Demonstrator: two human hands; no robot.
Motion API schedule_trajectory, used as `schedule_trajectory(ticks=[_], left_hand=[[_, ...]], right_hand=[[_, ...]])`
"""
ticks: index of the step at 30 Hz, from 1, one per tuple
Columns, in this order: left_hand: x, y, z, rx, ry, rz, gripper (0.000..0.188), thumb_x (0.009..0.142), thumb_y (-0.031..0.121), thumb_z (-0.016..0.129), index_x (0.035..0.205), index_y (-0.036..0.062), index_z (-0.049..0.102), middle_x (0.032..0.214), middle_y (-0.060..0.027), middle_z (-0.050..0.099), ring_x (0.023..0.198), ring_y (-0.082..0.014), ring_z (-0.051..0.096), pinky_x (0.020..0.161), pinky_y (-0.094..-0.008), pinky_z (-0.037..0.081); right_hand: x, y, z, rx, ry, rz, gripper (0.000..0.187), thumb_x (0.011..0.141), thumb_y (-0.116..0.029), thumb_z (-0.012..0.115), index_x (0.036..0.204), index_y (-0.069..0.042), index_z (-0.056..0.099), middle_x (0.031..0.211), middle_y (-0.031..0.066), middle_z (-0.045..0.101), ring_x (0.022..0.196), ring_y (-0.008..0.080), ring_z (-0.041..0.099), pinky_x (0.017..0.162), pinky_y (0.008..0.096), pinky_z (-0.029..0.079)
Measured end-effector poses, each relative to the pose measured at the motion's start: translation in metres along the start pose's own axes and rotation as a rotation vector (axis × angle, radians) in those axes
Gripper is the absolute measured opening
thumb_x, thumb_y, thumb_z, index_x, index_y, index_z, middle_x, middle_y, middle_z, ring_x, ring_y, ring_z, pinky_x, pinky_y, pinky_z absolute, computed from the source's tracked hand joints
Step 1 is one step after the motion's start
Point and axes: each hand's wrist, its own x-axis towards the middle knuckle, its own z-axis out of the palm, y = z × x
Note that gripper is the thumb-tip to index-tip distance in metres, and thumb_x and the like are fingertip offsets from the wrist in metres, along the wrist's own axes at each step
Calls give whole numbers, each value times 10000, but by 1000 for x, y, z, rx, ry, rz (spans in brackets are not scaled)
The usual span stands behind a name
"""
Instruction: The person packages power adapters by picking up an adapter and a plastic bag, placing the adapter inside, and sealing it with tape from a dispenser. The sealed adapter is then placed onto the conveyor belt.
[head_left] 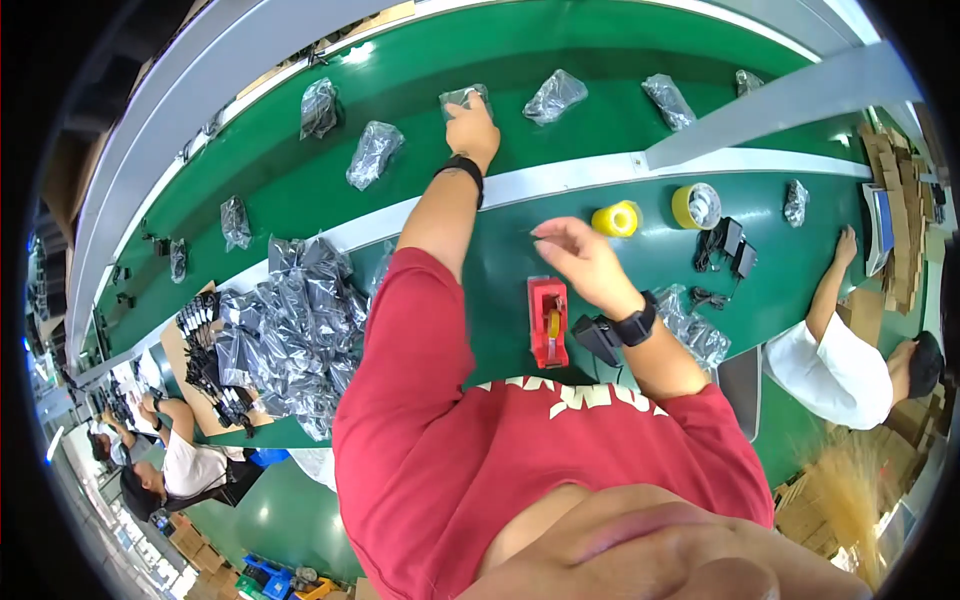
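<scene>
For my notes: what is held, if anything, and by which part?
Left hand touches the near side of a crinkled, clear plastic bag; grip unclear. Right hand shows nothing held.

One dispenser (pixel 538 318), two loose rolls (pixel 608 220)

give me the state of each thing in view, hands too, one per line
left hand: reaching out, fingers on a bagged item; firmness of grip unclear
right hand: above the bench, fingers bent
red tape dispenser: on the bench, loaded with tape
two yellow tape rolls: off the dispenser
black adapters: unbagged, on the bench
heap of bagged items: bagged, piled together
</scene>
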Motion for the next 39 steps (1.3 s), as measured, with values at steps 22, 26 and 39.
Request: schedule_trajectory(ticks=[22,26,39], left_hand=[[-325,-36,-111,-1452,-312,216,259,852,107,431,1062,17,554,1234,-121,367,1042,-163,457,812,-278,414],[-340,-33,-112,-1140,-169,364,310,777,161,579,1056,30,553,1195,-135,388,1069,-190,424,842,-282,383],[-361,-24,-114,-670,-121,398,903,584,181,693,1287,-51,176,1143,-211,448,1047,-268,485,851,-316,405]], right_hand=[[-122,-18,21,610,42,77,268,847,-266,522,968,-29,498,909,78,552,742,146,573,629,273,503],[-136,-18,32,371,129,-51,340,803,-235,599,960,39,471,809,94,565,649,133,572,551,233,489],[-153,-3,50,153,168,-209,237,748,-115,651,888,33,530,801,99,598,673,123,588,593,227,494]])
